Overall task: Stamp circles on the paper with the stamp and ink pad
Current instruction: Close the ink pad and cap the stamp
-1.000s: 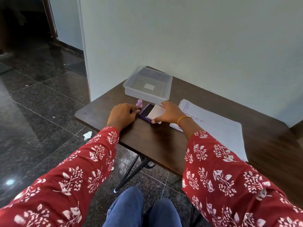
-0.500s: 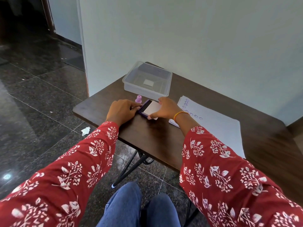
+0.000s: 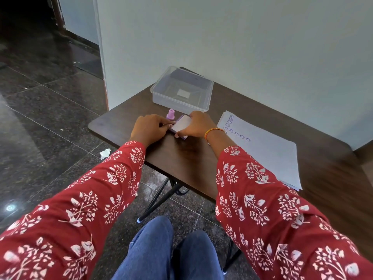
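Observation:
A purple ink pad [image 3: 181, 125] with a white lid lies on the dark wooden table [image 3: 181, 158], its lid now down over the pad. My right hand [image 3: 196, 124] grips the lid from the right. My left hand [image 3: 151, 126] holds the pad's left edge with its fingertips. A small pink stamp [image 3: 170, 114] stands upright just behind my left hand, untouched. White paper [image 3: 266, 150] lies to the right, with a column and a row of blue stamped circles [image 3: 230, 123] at its upper left corner.
A clear plastic box [image 3: 182, 89] stands at the table's back, against the pale wall. The table's front edge runs close to my knees. A crumpled white scrap [image 3: 105, 153] lies on the dark tiled floor to the left.
The lid has swung down over the dark ink surface, which showed a second ago and is now covered. Both hands stayed on the pad.

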The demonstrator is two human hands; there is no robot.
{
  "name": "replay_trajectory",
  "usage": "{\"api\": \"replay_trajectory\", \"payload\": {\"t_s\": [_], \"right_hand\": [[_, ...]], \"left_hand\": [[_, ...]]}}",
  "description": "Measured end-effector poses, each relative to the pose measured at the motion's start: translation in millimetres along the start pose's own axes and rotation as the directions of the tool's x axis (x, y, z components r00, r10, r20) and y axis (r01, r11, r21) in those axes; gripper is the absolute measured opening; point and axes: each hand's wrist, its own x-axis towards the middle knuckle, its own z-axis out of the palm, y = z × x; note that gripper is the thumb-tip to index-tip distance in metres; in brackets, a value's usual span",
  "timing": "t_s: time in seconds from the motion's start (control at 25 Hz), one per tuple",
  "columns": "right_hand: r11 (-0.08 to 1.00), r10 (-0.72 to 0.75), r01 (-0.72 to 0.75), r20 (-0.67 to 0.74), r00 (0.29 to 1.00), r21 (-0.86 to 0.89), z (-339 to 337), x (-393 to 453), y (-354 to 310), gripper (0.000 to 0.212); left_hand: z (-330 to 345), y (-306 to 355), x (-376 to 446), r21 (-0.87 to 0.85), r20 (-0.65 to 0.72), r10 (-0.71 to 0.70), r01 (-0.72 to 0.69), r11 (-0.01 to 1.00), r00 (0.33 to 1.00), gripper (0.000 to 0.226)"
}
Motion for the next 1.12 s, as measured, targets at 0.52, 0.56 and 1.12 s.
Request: {"api": "replay_trajectory", "payload": {"t_s": [0.52, 0.56, 1.12], "right_hand": [[0.953, -0.118, 0.178, -0.243, 0.963, 0.244, 10.6, -25.5, -7.0, 0.05], [0.953, -0.116, 0.181, -0.258, 0.959, 0.242, 9.9, -27.9, -6.1, 0.059], [-0.078, 0.384, -0.23, 0.242, 0.891, 0.97, 24.6, -17.7, -10.0, 0.036]], "left_hand": [[-5.7, 26.4, 2.6, -0.106, 0.121, -0.296, 0.309, 0.945, 0.948, 0.048], [-4.9, 28.3, 2.9, -0.126, 0.135, -0.312, 0.328, 0.936, 0.941, 0.049], [7.6, 29.7, 10.8, -0.173, 0.029, -0.483, 0.48, 0.86, 0.875, 0.06]]}}
